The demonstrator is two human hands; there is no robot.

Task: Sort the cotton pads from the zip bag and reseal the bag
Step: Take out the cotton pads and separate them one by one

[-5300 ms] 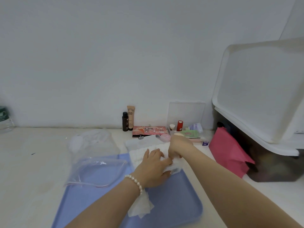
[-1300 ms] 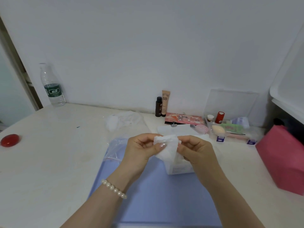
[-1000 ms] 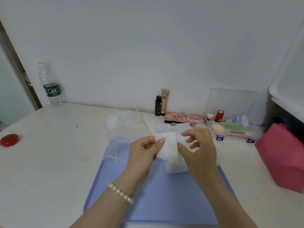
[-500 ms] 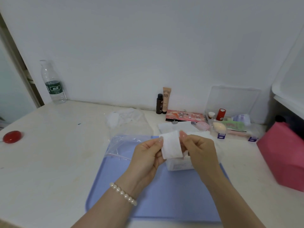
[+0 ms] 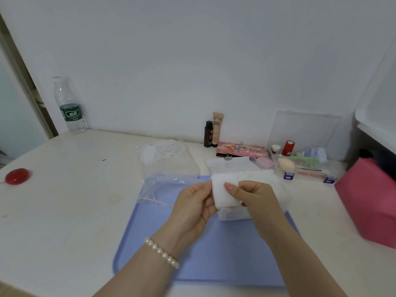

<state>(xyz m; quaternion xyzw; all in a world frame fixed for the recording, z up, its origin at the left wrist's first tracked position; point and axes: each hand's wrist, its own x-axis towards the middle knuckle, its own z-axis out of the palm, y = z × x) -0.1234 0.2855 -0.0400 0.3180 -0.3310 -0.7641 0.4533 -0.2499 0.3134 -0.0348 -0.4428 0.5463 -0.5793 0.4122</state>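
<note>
A white square cotton pad [image 5: 222,192] is pinched upright between both hands. Just behind and below the grip sits the pack of remaining pads [image 5: 257,179]. Left of the grip, the clear zip bag [image 5: 158,189] lies flat.

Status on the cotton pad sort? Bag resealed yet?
Done: pads are out, stacked on the blue tray. In hand: both hands, left and right, pinch one cotton pad. Left: the zip bag lies open, not resealed.
</note>
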